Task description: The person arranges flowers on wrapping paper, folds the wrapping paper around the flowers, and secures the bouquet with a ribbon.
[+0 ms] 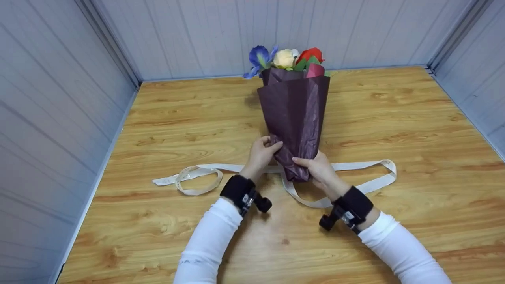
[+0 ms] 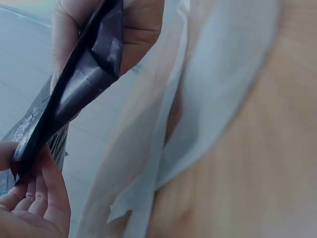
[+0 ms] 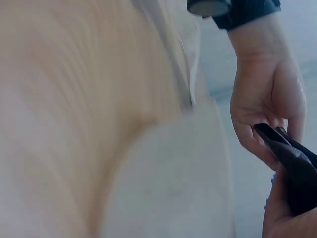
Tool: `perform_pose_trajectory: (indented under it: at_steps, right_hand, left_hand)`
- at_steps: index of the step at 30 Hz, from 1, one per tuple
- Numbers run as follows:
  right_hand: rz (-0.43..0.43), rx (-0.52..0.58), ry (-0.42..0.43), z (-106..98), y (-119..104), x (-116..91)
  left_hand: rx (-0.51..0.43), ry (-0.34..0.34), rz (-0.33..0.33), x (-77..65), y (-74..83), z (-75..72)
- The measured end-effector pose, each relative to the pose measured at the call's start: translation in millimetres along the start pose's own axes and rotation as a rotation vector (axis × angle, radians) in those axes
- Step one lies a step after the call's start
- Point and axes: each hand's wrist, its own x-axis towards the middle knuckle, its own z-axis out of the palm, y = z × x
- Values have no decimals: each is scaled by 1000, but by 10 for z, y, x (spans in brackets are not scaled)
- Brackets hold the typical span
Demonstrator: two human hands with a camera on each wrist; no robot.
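- Head view: holding a wrapped bouquet (image 1: 294,102) over the desk (image 1: 394,118), with its long axis running away to a blue iris (image 1: 259,56) and cream rose (image 1: 285,59).
- Pinching the left edge of the plum wrapping paper (image 1: 292,126) with the fingers of the left hand (image 1: 262,154).
- Gripping low on its right side with the fingers of the right hand (image 1: 320,169) (nearer the tapered end).
- Seeing a white ribbon (image 1: 355,166) crosswise beneath that end; cannot tell whether touching.
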Motion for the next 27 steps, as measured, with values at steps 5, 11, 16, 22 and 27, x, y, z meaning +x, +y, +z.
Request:
perform_pose_trajectory:
  at_steps: [5,11,16,22,27]
  right_hand:
    - [-22,-8,33,124,167,-263]
    - [-22,-18,14,215,374,-603]
    - [-8,-17,-29,226,429,-794]
    - [14,-19,-87,187,455,-897]
    - [36,2,-76,168,483,-842]
  left_hand:
    - [-16,-75,37,-256,-77,-161]
    - [166,-145,77,-591,-125,-342]
    - [293,-181,101,-753,-121,-397]
    - [354,-189,78,-832,-188,-440]
    - [337,-197,34,-767,-251,-436]
